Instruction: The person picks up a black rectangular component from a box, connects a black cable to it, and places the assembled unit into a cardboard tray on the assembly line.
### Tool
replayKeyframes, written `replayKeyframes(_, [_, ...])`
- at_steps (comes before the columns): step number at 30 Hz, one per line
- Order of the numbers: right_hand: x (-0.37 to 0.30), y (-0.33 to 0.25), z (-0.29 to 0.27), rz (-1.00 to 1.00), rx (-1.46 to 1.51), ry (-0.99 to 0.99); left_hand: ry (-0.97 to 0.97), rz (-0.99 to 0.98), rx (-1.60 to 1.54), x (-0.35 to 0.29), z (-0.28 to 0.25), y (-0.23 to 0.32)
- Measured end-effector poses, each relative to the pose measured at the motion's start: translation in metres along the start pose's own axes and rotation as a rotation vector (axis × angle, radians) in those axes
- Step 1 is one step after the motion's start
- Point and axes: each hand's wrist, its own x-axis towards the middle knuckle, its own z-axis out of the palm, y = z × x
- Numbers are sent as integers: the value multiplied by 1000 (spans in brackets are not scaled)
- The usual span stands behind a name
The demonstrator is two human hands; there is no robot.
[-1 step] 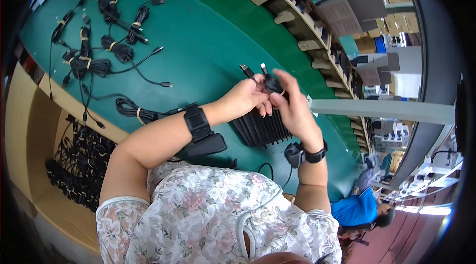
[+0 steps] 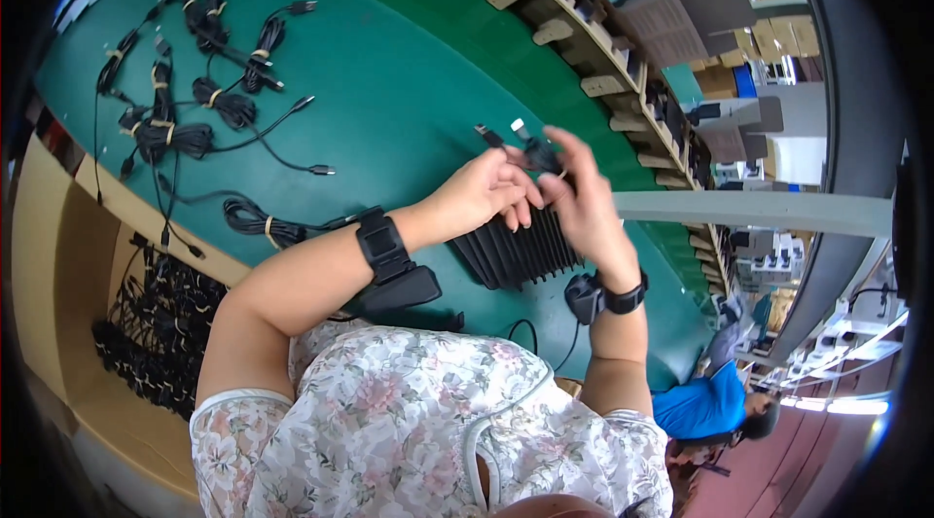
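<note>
Between my hands, above the green table, is a small coiled black USB cable [image 2: 538, 154]. One dark plug and one pale-tipped plug stick out from its far side. My left hand [image 2: 489, 189] is closed on the cable near the dark plug, fingers bent. My right hand [image 2: 587, 212] grips the coil between thumb and forefinger; its fingers are a little blurred, and a pale tie shows near them. Directly under the hands lies a black ribbed object [image 2: 514, 253], partly hidden by them. Black bands with small boxes sit on both my wrists.
Several tied black cables [image 2: 175, 136] lie at the table's left, and another bundle [image 2: 261, 218] is by my left forearm. A cardboard box [image 2: 56, 226] full of cables stands lower left. A wooden rack [image 2: 603, 36] lines the far edge. A grey bar [image 2: 739, 209] crosses right; a person in blue [image 2: 705, 404] is beyond.
My right hand has shifted slightly right, away from my left hand, and its fingers have spread a little. The coiled cable has tilted slightly between them.
</note>
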Motion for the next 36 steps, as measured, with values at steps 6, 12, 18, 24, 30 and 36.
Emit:
replayKeyframes(6, [45,89,-116,112,-632,660,105,21,237,1,-5,14])
replayKeyframes(12, [91,168,-207,492,-911,490,115,-41,263,3,-5,14])
replayKeyframes(18, [134,261,-208,558,-683,316,139,-52,258,0,-6,15])
replayKeyframes(24, [153,317,-183,651,-803,470,192,-59,213,2,-4,14])
replayKeyframes(30, [141,296,-179,371,-494,647,224,-60,259,3,-7,15])
replayKeyframes(36, [145,308,-190,540,-777,550,239,-75,239,2,-5,12])
